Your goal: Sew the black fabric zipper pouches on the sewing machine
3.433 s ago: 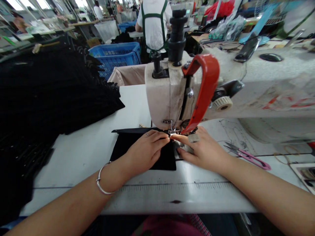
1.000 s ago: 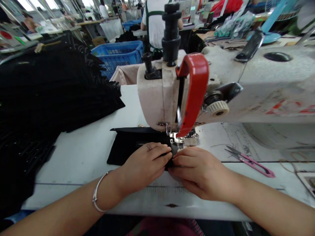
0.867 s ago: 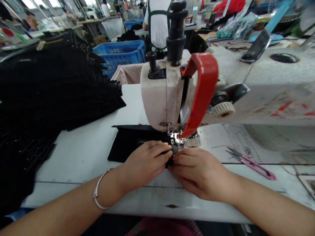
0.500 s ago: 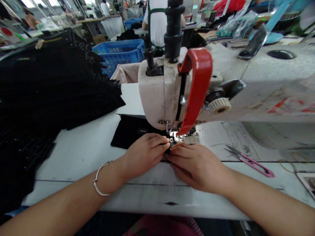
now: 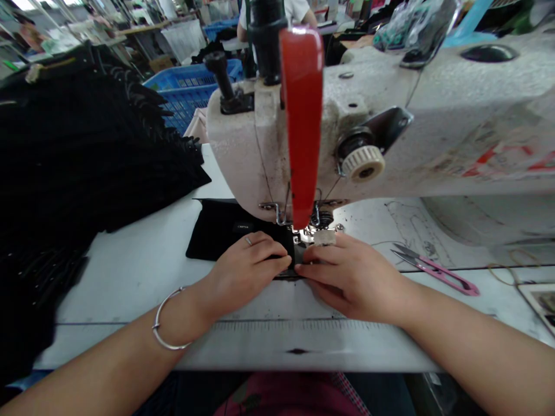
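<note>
A black fabric piece [image 5: 214, 234] with a small dark label lies flat on the sewing machine's bed, its right edge at the presser foot [image 5: 297, 237]. My left hand [image 5: 249, 268], wearing a ring and a bangle, presses its closed fingers onto the fabric near that edge. Just right of the foot, my right hand [image 5: 351, 274] has its fingers bent together, the tips at the fabric's edge. A narrow gap separates the two hands' fingertips. The sewing machine [image 5: 243, 144] stands over them, and its red lever guard [image 5: 301, 127] hides part of the needle area.
A tall stack of black fabric pieces [image 5: 87, 156] fills the left side. Pink-handled thread snips [image 5: 437, 270] lie right of my right hand. Behind the machine are a blue basket [image 5: 186, 92] and a seated person [image 5: 299, 13]. A ruler scale [image 5: 295, 325] runs along the table front.
The view has shifted closer to the machine, which now sits higher and further left. The red guard looks more upright. My fingertips have drawn slightly apart at the fabric's edge.
</note>
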{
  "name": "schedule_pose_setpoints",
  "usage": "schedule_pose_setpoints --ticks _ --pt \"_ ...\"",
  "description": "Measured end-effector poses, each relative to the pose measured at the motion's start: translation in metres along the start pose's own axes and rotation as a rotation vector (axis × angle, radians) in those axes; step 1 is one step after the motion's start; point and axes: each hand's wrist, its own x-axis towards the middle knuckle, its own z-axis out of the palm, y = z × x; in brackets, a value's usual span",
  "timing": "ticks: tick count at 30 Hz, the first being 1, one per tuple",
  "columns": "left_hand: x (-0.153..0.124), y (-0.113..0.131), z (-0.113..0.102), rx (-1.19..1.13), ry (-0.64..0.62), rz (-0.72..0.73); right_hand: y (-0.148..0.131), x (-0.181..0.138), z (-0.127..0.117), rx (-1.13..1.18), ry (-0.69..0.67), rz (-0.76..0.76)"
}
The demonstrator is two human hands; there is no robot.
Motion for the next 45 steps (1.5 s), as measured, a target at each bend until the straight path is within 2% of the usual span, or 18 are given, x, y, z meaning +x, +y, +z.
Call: schedule_pose_setpoints --ticks 5,8,14,23,29,34,36,45 --pt "-0.001 0.001 0.001 0.001 0.054 -0.004 -0.002 0.001 0.001 -0.006 -0.021 0.002" --pt "0.000 0.002 0.001 -0.009 0.032 0.008 -0.002 0.001 0.000 0.009 -0.028 0.013" --pt "0.002 -0.001 0.002 -0.131 0.017 -0.085 0.001 0.000 -0.002 0.090 -0.008 0.013" --pt "0.003 -0.006 0.001 -0.241 0.046 -0.123 0.003 -0.002 -0.001 0.076 -0.005 0.003" --pt "0.001 -0.007 -0.003 -0.215 0.006 -0.089 -0.001 0.000 0.003 -0.011 -0.059 0.026" --pt "0.001 -0.010 -0.009 -0.147 -0.091 0.004 -0.003 -0.001 0.005 -0.018 -0.009 0.025" --pt "0.001 -0.012 -0.010 -0.136 -0.089 0.029 -0.004 0.000 0.005 -0.029 0.009 0.013" --pt "0.007 -0.029 -0.003 -0.162 -0.070 -0.027 -0.003 0.003 0.011 -0.131 -0.001 0.152"
